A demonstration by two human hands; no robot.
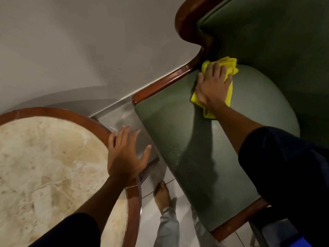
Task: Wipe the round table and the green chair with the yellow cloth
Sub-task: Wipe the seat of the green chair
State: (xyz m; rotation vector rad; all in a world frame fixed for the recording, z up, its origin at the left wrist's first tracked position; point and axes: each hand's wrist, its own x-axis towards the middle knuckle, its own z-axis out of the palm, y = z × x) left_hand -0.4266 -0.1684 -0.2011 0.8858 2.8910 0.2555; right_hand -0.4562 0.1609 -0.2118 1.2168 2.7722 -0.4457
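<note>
The right hand [212, 86] is pressing, fingers spread flat, a crumpled yellow cloth [229, 65] onto the green padded chair's [178, 139] seat, pale specks nearer the sleeve seemingly awaiting wiping, while the relaxed, empty left hand [124, 155] is resting on the round marble-topped table's [53, 157] wooden rim.

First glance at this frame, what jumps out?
The bright yellow cloth stands out most, pressed flat under the right hand on the green padded chair seat at upper right, beside the brown wooden armrest. At lower left sits the round marble-topped table with a brown wooden rim, with the left hand spread open at its edge. Pale specks dot the seat nearer the camera.
</note>
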